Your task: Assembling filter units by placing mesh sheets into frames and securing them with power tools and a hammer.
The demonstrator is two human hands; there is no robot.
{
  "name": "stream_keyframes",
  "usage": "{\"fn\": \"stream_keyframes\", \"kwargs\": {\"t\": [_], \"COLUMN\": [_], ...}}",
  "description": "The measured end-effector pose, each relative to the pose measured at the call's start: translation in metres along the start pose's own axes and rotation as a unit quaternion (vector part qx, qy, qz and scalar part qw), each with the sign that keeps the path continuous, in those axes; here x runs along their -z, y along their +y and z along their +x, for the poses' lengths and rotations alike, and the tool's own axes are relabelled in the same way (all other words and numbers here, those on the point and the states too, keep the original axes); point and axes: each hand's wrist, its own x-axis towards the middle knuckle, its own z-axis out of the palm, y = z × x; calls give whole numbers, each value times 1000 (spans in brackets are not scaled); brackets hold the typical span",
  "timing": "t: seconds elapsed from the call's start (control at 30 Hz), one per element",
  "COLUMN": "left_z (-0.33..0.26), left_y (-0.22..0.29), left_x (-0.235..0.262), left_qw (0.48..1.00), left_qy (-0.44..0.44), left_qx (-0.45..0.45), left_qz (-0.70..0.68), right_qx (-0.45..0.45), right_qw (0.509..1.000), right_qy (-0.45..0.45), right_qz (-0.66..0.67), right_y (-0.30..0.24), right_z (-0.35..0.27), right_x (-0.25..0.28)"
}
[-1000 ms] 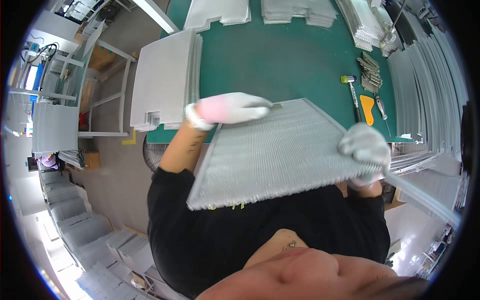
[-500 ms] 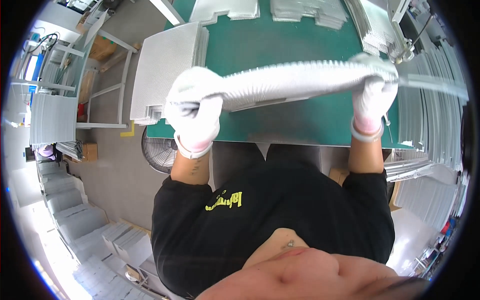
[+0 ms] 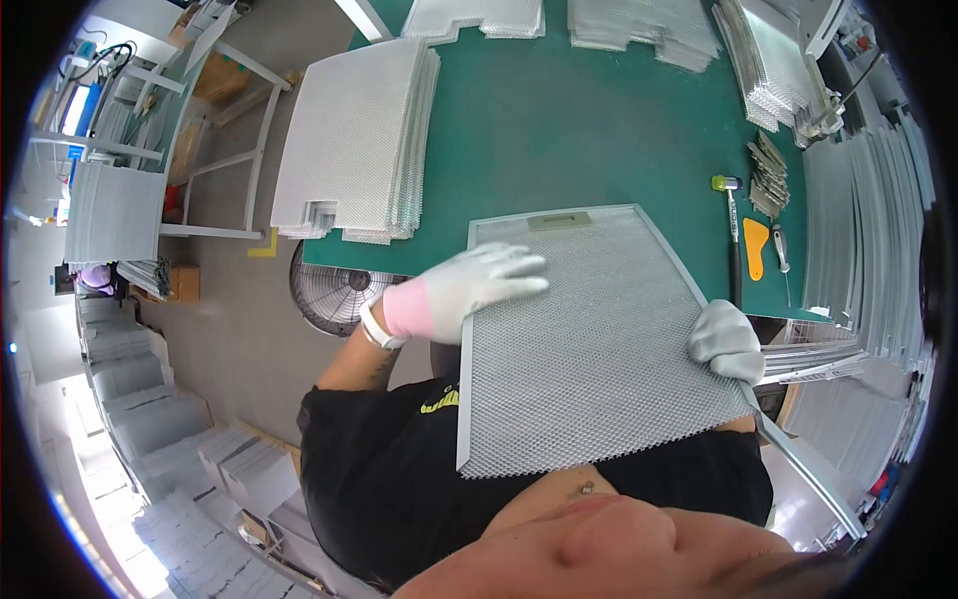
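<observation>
A metal mesh filter panel [image 3: 589,349] lies face up across the table's near edge and over my lap. Thin metal framing borders its left, far and right sides; the near side shows bare mesh. A small plate with a slot [image 3: 559,221] sits at the far edge. My left hand [image 3: 499,280], white-gloved, rests on the panel's left part with fingers stretched out. At the right edge, the fingers of my gloved right hand [image 3: 725,341] are curled over the frame. From that side a metal frame strip [image 3: 808,469] runs on past the panel's near corner.
On the green table [image 3: 559,120] stand stacks of mesh sheets [image 3: 354,130] at left and more along the back. To the right lie a hammer [image 3: 733,230], an orange scraper [image 3: 755,248], a screwdriver [image 3: 780,250] and small metal pieces [image 3: 767,175]. A fan [image 3: 334,290] stands below left.
The panel came down toward me from a raised, nearly edge-on position, and its mesh face now shows. My left hand has loosened from its edge grip and lies flat; my right moved down.
</observation>
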Motion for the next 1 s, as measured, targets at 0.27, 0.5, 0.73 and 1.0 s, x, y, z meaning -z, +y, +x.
{"fn": "stream_keyframes", "kwargs": {"t": [0.27,0.5,0.73,1.0], "left_z": [2,6,9,-10], "left_y": [-19,-60,-81,-54], "left_x": [-1,-1,-5,-17], "left_qw": [997,986,990,916], "left_qy": [-70,-53,-23,37], "left_qx": [23,93,50,287], "left_qz": [23,128,131,279], "right_qx": [16,-7,-26,-48], "right_qw": [983,997,999,996], "right_qy": [-160,-59,47,74], "right_qz": [85,47,9,9], "right_y": [13,8,3,1], "right_z": [18,13,7,16], "right_x": [19,5,-10,-9]}}
